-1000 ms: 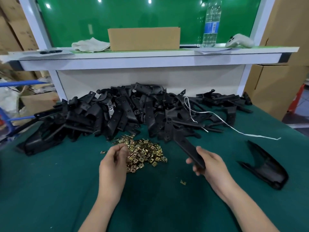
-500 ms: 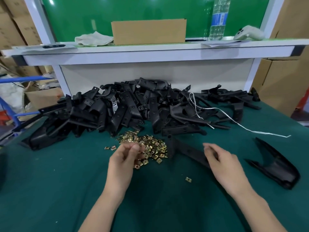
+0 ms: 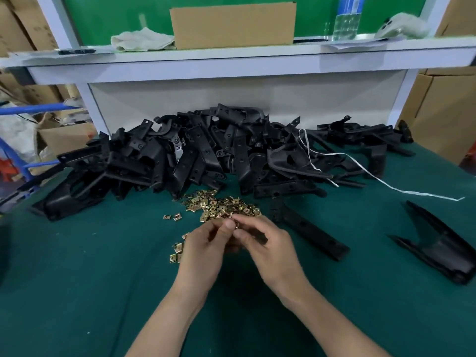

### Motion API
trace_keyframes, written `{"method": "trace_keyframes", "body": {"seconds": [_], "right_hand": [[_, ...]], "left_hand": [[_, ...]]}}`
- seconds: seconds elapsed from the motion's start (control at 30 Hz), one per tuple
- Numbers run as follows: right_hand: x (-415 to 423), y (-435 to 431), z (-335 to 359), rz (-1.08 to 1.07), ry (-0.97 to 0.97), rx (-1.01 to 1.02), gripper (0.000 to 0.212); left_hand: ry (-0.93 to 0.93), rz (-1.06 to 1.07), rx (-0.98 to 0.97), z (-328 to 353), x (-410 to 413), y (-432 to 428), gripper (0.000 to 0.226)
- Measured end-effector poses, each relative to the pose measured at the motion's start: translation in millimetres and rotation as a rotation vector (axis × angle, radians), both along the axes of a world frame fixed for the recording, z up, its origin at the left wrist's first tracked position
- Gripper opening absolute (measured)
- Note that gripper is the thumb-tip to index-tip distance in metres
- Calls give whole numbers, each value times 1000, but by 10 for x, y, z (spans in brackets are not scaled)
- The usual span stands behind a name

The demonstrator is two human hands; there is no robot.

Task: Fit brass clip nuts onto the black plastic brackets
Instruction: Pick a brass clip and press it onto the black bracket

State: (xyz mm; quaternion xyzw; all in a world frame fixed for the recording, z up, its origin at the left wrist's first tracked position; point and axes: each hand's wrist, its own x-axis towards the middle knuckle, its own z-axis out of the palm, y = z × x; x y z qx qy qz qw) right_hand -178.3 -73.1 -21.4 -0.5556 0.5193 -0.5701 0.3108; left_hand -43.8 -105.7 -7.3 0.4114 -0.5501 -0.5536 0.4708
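Brass clip nut [image 3: 236, 224]: a single one sits pinched where the two hands meet above the green table [image 3: 77, 292], small and partly hidden by the fingertips. The left hand [image 3: 206, 249] has its fingers curled in, with thumb and forefinger closed on the brass clip nut. The right hand [image 3: 271, 249] comes in from the other side, its thumb and forefinger curled onto the same piece. Whether the left palm carries more nuts cannot be told. Just beside the left hand, on its outer side, a few loose nuts [image 3: 176, 253] lie on the mat, and a stray pair [image 3: 172, 217] lies a little farther off. Just beyond the fingertips is the heap of clip nuts [image 3: 221, 204]. To the right of the hands, apart from them, one long black bracket [image 3: 309, 231] lies flat and slanted. Another black plastic part [image 3: 438, 249] lies well apart near the right edge. Behind the heap, the big pile of black brackets [image 3: 201, 155] rests against the white back panel, with a white string [image 3: 360, 163] trailing off it to the right. On the shelf [image 3: 257, 57] above stand a cloth [image 3: 141, 39], a cardboard box [image 3: 231, 25] and a clear bottle [image 3: 346, 19].
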Motion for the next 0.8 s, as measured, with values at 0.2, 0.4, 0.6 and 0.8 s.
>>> {"method": "trace_keyframes", "body": {"seconds": [0.2,0.4,0.6,0.8], "right_hand": [[-52,9,15,6,-18,46,24],[-125,-4,5,-41,-66,40,25],[-157,-20,-55,-70,53,68,26],[-141,-13,-59,-149,278,-37,38]], "left_hand": [[-345,71,-165,41,36,-15,17],[-475,189,-246,38,180,-92,16],[14,175,-6,78,181,-119,19],[184,125,97,81,130,-101,28]]}}
